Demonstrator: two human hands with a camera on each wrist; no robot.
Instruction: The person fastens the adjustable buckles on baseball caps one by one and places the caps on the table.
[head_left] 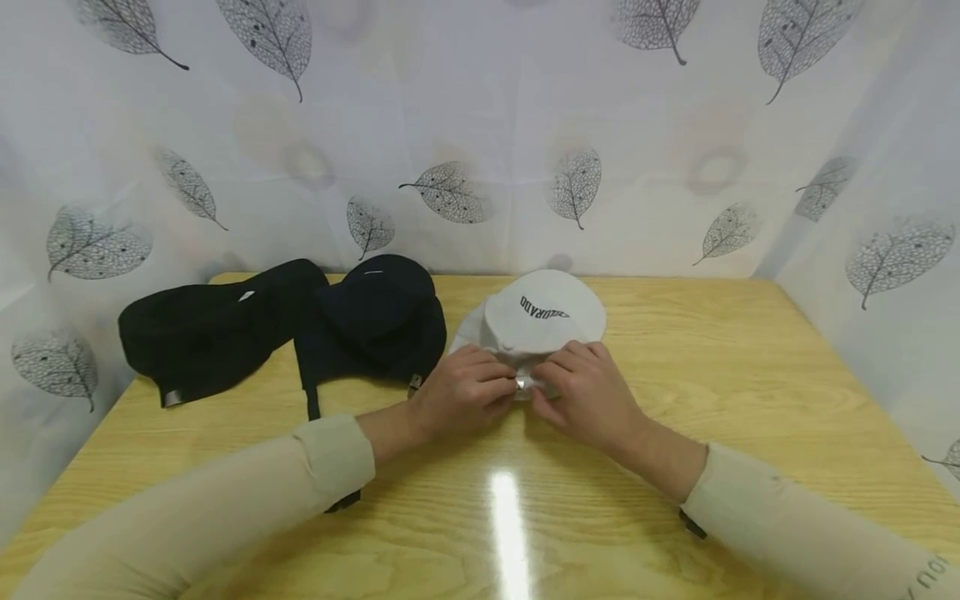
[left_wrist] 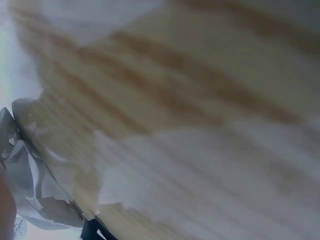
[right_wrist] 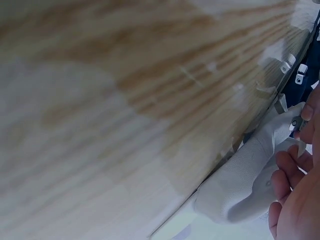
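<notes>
You are working at a wood-grained bench (head_left: pixel 765 400), which is stretching away on both sides of your arms. The black cap (head_left: pixel 210 325) is lying at the left, and the navy cap (head_left: pixel 382 304) is lying against its right side. The white cap (head_left: pixel 564 333), the one you are handling, is resting right of the navy one, toward the far edge of the bench, its crown and dark lettering (head_left: pixel 543 308) facing up and its strap side pointing toward you. Its cloth is looking light and soft, so it is likely to be creasing and shifting under small pulls; it is hardly looking fragile. Your left hand (head_left: pixel 463 387) is curling its fingers around one end of the strap (head_left: pixel 528 383), and your right hand (head_left: pixel 588 387) is pinching the other end; the wrist views are mostly showing blurred bench, so you cannot be sure how each fingertip is bearing. The strap is probably bending easily, so a flat pinch close to the metal should be serving you better than a grip on the crown. The buckle (head_left: pixel 520 384), small and shiny, is probably the stiffest and most slippery part: you are best off holding it by its edges while the other hand is steadying the cloth beside it.
</notes>
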